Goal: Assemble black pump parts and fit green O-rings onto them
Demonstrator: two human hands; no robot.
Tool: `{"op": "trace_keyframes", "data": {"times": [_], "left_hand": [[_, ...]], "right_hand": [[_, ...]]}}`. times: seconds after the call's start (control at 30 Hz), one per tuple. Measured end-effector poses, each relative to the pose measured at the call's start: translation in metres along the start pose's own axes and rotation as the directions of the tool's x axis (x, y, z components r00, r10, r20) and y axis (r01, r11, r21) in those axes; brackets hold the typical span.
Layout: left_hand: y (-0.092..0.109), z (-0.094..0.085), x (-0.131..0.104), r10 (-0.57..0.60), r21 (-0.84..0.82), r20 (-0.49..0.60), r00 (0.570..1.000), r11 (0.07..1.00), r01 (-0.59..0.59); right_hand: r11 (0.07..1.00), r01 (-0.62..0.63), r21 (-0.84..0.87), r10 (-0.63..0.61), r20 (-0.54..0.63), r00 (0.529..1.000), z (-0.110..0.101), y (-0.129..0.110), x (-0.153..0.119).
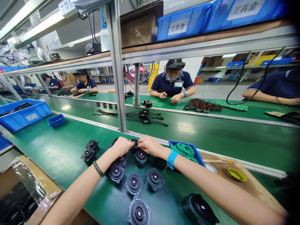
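Note:
Both hands meet at a black round housing (134, 142) at the back of a group of similar parts on the green bench. A thin green rubber ring shows around its top. My left hand (122, 146) pinches the ring at the left side, fingers closed. From the right, my right hand (150, 145) holds the other side with bent, closed fingers; the fingertips partly hide the ring. Just in front stands another housing (141, 156) with a green edge. Several more, such as one housing (155, 178), stand upright nearer me. Beside my right wrist is a blue tray (199, 156) of green rings (184, 151).
A metal post (118, 68) rises behind my hands. Black cables (145, 117) lie beyond the rail. At left are a blue bin (30, 117) and a small blue tray (57, 120); a carton (39, 178) is front left. Co-workers, including one person (173, 81), sit opposite.

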State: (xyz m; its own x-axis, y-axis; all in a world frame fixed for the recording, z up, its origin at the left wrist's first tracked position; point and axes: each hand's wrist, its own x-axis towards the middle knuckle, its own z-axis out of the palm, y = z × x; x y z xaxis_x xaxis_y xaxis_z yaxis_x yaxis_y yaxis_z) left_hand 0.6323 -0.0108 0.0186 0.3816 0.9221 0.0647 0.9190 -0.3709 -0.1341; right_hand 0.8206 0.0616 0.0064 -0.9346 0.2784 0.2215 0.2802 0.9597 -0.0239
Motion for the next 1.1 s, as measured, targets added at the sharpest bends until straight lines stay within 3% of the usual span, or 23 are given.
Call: {"op": "trace_keyframes", "data": {"times": [0.27,0.47,0.67,0.77,0.83,0.93,1.03,1.1], "left_hand": [[-0.001,-0.003,-0.003,0.005,-0.014,-0.014,1.0,1.0,-0.005],[-0.003,0.003,-0.001,0.006,-0.119,-0.031,1.0,0.993,-0.01],[-0.01,0.002,-0.001,-0.045,-0.369,-0.092,0.995,0.929,0.008],[-0.016,-0.001,-0.002,-0.084,-0.558,-0.157,0.984,0.829,-0.018],[-0.023,-0.004,-0.005,-0.177,-0.686,-0.212,0.961,0.727,-0.017],[-0.036,-0.007,-0.011,-0.416,-0.862,-0.249,0.875,0.507,-0.004],[-0.049,-0.012,-0.016,-0.606,-0.971,-0.181,0.775,0.233,-0.044],[-0.055,-0.016,-0.019,-0.667,-0.994,-0.109,0.737,0.076,-0.078]], "right_hand": [[0.998,0.053,0.017,-0.054,0.079,0.995,-0.013,-0.004,-0.013],[0.997,0.065,0.052,-0.07,0.111,0.991,-0.018,-0.002,-0.016],[0.995,-0.025,0.092,0.013,0.132,0.991,-0.027,-0.013,-0.01],[0.981,-0.179,0.075,0.168,0.135,0.977,-0.049,-0.006,-0.018],[0.938,-0.344,0.035,0.336,0.14,0.931,-0.07,0.008,-0.033],[0.819,-0.571,-0.055,0.568,0.209,0.796,-0.096,0.035,-0.068],[0.699,-0.7,-0.146,0.707,0.289,0.645,-0.099,0.049,-0.103],[0.628,-0.753,-0.197,0.77,0.297,0.565,-0.09,0.049,-0.118]]}}
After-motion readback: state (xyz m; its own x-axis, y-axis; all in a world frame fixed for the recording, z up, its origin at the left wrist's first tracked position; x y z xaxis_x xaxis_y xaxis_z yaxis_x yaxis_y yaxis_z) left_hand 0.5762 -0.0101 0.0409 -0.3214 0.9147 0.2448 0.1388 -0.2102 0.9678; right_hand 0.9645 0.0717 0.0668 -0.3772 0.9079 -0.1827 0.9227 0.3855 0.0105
